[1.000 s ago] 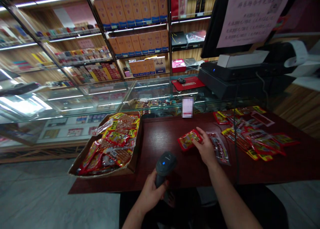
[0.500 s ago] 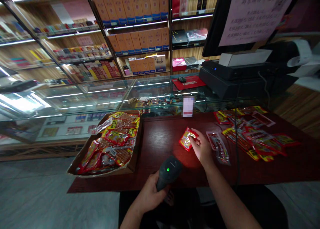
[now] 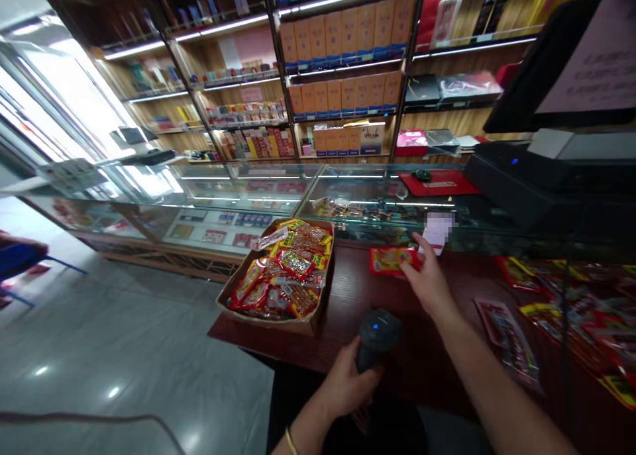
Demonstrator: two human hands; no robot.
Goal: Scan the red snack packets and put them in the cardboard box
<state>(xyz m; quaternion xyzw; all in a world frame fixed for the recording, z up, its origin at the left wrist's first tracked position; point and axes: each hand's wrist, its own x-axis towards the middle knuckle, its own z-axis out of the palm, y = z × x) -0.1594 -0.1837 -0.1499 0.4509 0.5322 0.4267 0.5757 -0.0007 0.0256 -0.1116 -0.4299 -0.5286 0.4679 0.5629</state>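
My left hand is wrapped round the handle of a dark barcode scanner with a small blue light on top, above the table's front edge. My right hand pinches the right end of a red and yellow snack packet above the dark wooden table. Left of both hands stands an open cardboard box full of similar snack packets. A clear-and-red snack packet lies on the table right of my right forearm.
More snack packets are spread at the table's right. Behind the table runs a glass display counter with a red mat and computer mouse on it. A dark monitor rises at the right. A cable crosses at lower left.
The view has swung left. My right hand has carried the packet toward the box and the packet has turned lengthwise. The scanner's light went from green to blue, and its red glow is gone.
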